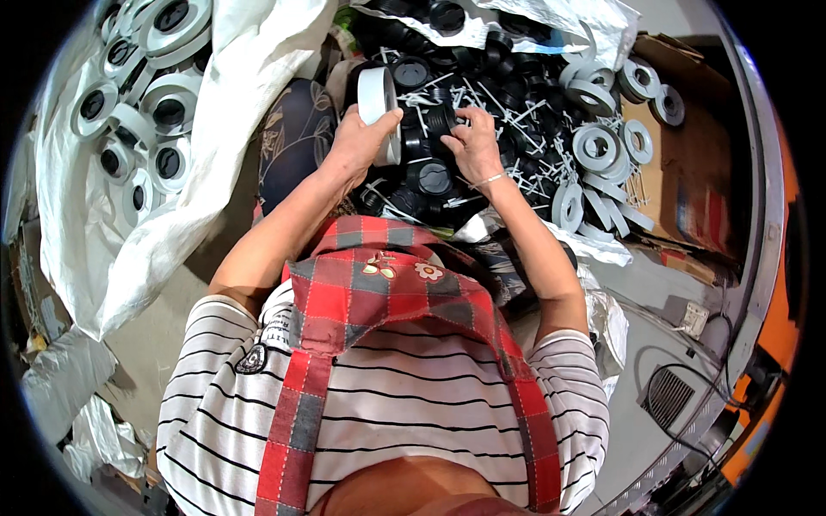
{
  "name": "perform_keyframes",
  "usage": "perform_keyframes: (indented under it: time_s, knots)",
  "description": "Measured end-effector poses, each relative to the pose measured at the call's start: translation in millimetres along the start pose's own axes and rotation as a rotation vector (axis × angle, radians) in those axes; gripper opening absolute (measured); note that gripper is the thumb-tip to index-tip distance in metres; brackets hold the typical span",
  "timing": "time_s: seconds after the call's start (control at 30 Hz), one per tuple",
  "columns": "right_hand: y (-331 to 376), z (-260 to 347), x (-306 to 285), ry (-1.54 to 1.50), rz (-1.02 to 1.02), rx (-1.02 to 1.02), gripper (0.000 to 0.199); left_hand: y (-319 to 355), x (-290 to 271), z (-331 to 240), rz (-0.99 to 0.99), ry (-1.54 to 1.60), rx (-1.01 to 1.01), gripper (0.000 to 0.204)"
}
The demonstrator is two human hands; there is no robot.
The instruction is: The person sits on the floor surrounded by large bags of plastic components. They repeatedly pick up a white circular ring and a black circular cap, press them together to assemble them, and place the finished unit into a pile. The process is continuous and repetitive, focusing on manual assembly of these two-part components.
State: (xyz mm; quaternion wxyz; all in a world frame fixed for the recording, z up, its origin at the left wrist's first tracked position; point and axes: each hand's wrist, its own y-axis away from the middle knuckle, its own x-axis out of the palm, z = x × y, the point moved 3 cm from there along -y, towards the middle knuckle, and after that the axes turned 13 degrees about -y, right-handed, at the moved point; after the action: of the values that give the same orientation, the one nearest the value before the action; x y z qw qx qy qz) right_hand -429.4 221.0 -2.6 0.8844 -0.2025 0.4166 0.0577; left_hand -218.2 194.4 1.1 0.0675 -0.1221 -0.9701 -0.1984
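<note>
My left hand (357, 144) is closed around a light grey plastic ring (375, 96), which it holds on edge with the thumb over the near side. Just to the right, my right hand (477, 148) pinches a black ribbed round plastic part (440, 119) between thumb and fingers. The two pieces are close together; whether they touch I cannot tell. Beneath both hands lies a heap of black round plastic parts mixed with thin white plastic sticks. A black round cap (433, 177) rests in that heap below my right hand.
On the left, a white woven sack (249, 77) holds several grey rings with black centres (168, 112). Loose grey rings (595, 147) pile up at the right, beside an opened cardboard box (680, 185). A black cable (688, 370) runs over the grey surface at lower right.
</note>
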Motion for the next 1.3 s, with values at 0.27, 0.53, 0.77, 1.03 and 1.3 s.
perform_keyframes:
  time_s: [0.27,0.53,0.77,1.03,1.3]
  knots:
    - [-4,72,-61,-0.225,0.019,0.329,0.078,38,44,-28,0.356,0.245,-0.100,0.033]
    - [0,103,-79,-0.059,0.299,-0.088,0.077,48,36,-44,0.574,0.177,-0.204,0.034]
    - [0,97,-88,-0.102,0.271,-0.013,0.069,53,49,-44,0.590,0.255,-0.164,0.035]
    - [3,66,-71,-0.785,-0.027,0.705,0.054,52,60,-38,0.464,-0.056,0.110,0.033]
    - [20,48,-74,-1.252,0.316,1.088,0.054,47,69,-37,0.274,-0.082,0.151,0.025]
